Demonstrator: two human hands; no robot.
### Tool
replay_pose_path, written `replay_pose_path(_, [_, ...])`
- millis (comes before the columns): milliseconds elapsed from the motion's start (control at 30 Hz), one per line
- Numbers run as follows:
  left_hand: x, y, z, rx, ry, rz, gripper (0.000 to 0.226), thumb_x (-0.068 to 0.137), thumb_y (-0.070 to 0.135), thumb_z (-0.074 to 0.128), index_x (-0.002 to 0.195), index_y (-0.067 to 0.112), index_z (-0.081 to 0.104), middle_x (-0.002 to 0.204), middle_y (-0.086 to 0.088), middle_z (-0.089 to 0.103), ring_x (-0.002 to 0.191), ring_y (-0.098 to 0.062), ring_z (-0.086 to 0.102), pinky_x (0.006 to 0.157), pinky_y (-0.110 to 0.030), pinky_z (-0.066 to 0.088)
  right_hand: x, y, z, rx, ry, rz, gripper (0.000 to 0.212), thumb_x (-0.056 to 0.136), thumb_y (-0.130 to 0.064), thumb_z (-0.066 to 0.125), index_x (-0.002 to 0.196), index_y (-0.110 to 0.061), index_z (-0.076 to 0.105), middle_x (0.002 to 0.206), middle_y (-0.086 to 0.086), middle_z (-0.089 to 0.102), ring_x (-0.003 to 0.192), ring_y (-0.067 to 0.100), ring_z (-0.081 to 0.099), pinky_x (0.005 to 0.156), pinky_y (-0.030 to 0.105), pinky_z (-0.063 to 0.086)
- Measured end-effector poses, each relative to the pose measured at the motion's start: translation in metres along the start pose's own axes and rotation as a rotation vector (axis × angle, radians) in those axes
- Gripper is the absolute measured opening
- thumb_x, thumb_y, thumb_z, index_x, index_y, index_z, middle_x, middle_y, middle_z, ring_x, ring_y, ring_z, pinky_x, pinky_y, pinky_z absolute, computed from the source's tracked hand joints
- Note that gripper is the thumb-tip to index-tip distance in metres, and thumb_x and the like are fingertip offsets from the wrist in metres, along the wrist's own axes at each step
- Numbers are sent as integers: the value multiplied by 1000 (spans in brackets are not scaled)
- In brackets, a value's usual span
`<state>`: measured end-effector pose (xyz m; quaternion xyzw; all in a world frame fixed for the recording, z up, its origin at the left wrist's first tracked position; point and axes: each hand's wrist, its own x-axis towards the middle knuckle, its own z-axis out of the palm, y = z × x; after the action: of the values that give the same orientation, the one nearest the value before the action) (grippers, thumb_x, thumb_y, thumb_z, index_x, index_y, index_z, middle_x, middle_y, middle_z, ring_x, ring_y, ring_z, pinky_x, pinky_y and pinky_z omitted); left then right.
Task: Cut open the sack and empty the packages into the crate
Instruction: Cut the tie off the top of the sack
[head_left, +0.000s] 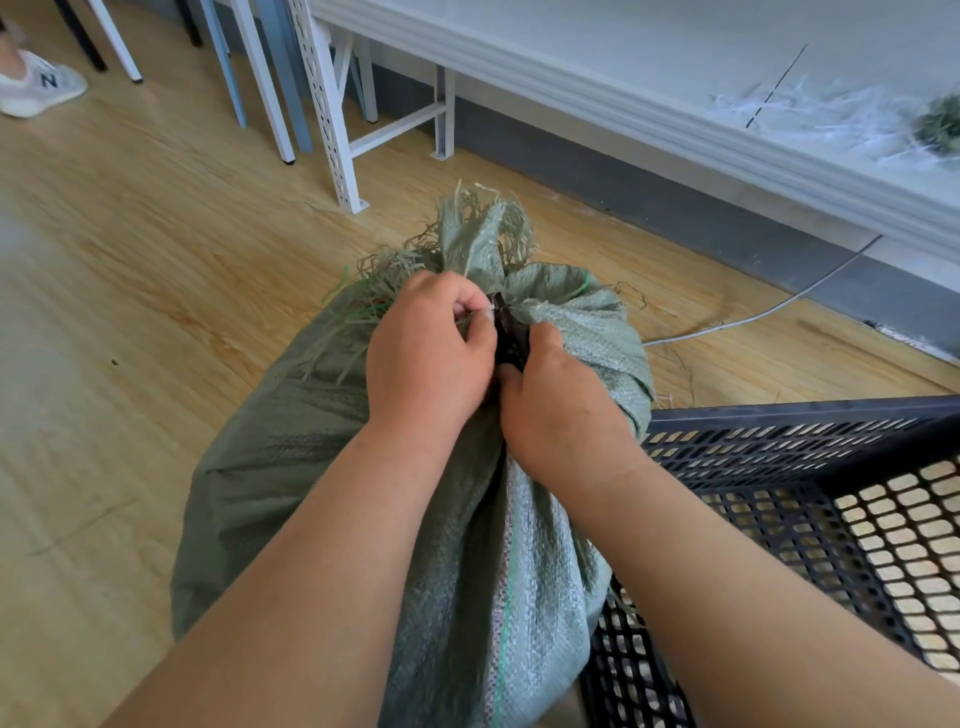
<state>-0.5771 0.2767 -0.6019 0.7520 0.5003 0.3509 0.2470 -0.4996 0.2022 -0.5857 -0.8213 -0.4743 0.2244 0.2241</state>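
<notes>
A full green woven sack (291, 467) stands on the wooden floor, its frayed neck (483, 234) bunched upward. My left hand (426, 353) grips the gathered neck fabric, thumb and fingers pinching at the tie. My right hand (561, 405) holds a small dark object (506, 332) against the neck; what it is stays unclear. The sack leans against a black perforated plastic crate (810, 467) at the right. No packages are visible.
White metal shelf legs (337, 130) stand beyond the sack. A white ledge (675, 119) with frayed fibre scraps runs along the right. A grey cable (779, 306) lies on the floor. Another person's sneaker (36, 85) is at the far left.
</notes>
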Motion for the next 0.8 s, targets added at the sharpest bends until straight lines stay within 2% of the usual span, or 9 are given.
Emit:
replay_pose_path(67, [3, -5, -1, -58, -2, -37, 8, 88, 21, 61, 86, 29, 60, 97, 7, 61, 86, -12, 59, 76, -34, 52, -2, 3, 0, 44, 29, -33, 15, 100, -27, 41, 100, -17, 30, 73, -1, 43, 77, 29, 47, 65, 35, 34])
replay_pose_path(167, [5, -9, -2, -144, -32, -97, 7, 90, 23, 62, 87, 29, 62, 91, 11, 63, 87, -10, 61, 76, -32, 51, -8, 10, -2, 125, 162, -85, 22, 97, -36, 48, 99, -18, 36, 69, -5, 45, 77, 31, 53, 62, 37, 37])
replay_pose_path(267, [5, -8, -2, -177, -34, -67, 6, 89, 23, 64, 88, 29, 64, 93, 12, 65, 88, -9, 62, 78, -32, 53, -3, 11, -13, 185, 295, -86, 31, 87, -43, 64, 98, -20, 46, 73, -13, 52, 74, 19, 54, 61, 31, 38])
replay_pose_path(333, [7, -8, -2, -189, -30, -49, 7, 87, 25, 65, 86, 31, 65, 97, 9, 65, 88, -7, 62, 78, -31, 54, 7, 7, -21, 202, 329, -89, 23, 83, -37, 69, 94, -21, 56, 75, -13, 58, 76, 14, 56, 61, 26, 35])
replay_pose_path(433, [11, -6, -8, -258, -28, -81, 8, 85, 27, 66, 80, 34, 65, 96, 6, 65, 81, -3, 61, 74, -23, 51, 24, -1, -25, 215, 300, -86, 13, 83, -30, 69, 93, -23, 65, 80, -10, 64, 79, 12, 59, 61, 24, 38])
replay_pose_path(500, [13, -5, -15, -288, -24, -120, 10, 85, 26, 66, 78, 33, 65, 90, 7, 64, 74, 0, 58, 67, -16, 45, 31, -1, -24, 202, 242, -76, 16, 84, -27, 68, 99, -22, 67, 84, -7, 67, 79, 14, 61, 57, 24, 43])
replay_pose_path(567, [16, -4, -24, -276, 9, -153, 9, 87, 27, 65, 80, 33, 64, 91, 7, 63, 75, -2, 56, 65, -17, 42, 35, 1, -20, 143, 179, -69, 16, 85, -26, 68, 100, -20, 64, 81, -5, 64, 76, 17, 59, 52, 21, 41])
replay_pose_path(700, [28, 2, -48, -337, 288, -107, 9, 87, 28, 64, 81, 34, 61, 92, 7, 66, 78, -7, 59, 70, -21, 49, 38, 5, -14, 146, 69, -57, 20, 88, -29, 67, 105, -21, 59, 84, -2, 63, 71, 15, 59, 53, 22, 46])
replay_pose_path(800, [27, 12, -57, -500, 250, -118, 6, 88, 23, 66, 89, 28, 62, 87, 9, 67, 71, -8, 63, 63, -22, 52, 37, 2, -14, 288, 185, -74, 20, 88, -30, 66, 107, -25, 62, 87, -5, 67, 74, 13, 62, 61, 27, 51])
